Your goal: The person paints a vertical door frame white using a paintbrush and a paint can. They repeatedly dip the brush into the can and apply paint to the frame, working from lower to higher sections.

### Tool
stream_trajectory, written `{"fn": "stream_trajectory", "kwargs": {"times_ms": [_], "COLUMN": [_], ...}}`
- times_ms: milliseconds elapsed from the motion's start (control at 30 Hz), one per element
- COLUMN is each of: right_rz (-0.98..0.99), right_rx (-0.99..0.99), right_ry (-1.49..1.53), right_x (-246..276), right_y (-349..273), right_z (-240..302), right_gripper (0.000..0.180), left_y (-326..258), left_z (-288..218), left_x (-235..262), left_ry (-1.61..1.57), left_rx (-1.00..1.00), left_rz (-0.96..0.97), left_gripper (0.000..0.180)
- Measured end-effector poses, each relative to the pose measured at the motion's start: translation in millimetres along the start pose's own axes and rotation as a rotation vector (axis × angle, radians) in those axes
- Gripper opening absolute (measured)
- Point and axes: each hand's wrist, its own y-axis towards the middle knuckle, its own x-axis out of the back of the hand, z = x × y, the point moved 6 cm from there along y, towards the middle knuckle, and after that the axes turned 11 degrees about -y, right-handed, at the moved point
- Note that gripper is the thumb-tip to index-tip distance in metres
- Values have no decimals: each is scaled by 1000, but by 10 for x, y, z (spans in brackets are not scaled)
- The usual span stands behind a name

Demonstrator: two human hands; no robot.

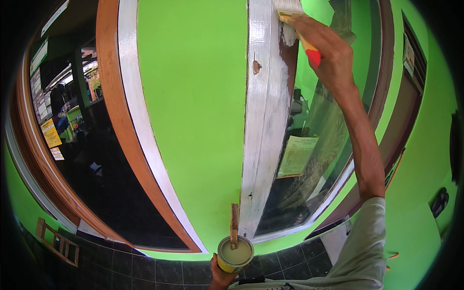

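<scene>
My raised right hand [333, 50] grips a paintbrush [308, 47] with a yellow, red-ended handle. Its bristle end is up against the white-painted wooden frame [261, 111] near the top of the view. Part of that frame still shows brown wood [290, 60] beside the glass, with uneven white paint along it. Low in the middle, my left hand [220, 276] holds a paint can [235, 261] with a yellow side, its fingers partly hidden by the can. Pale paint fills the can, and a flat wooden stick [234, 220] stands up in it.
A green wall [193, 121] lies between the white frame and a dark glass pane [116, 193] edged in orange-brown wood. A paper sheet [298, 155] is on the right-hand window. Dark tiles [169, 273] cover the floor. A small wooden rack [58, 244] stands at lower left.
</scene>
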Motion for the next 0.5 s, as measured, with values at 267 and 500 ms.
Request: {"fn": "stream_trajectory", "kwargs": {"times_ms": [267, 500], "right_rz": [35, 42], "right_rx": [-16, -34], "right_ry": [-41, -21], "right_x": [31, 105], "right_y": [-173, -257], "right_z": [112, 164], "right_gripper": [43, 44], "left_y": [-18, -24], "left_z": [3, 3], "left_x": [-13, -3], "left_ry": [16, 10], "left_rx": [9, 9], "left_rz": [19, 16], "left_gripper": [77, 79]}}
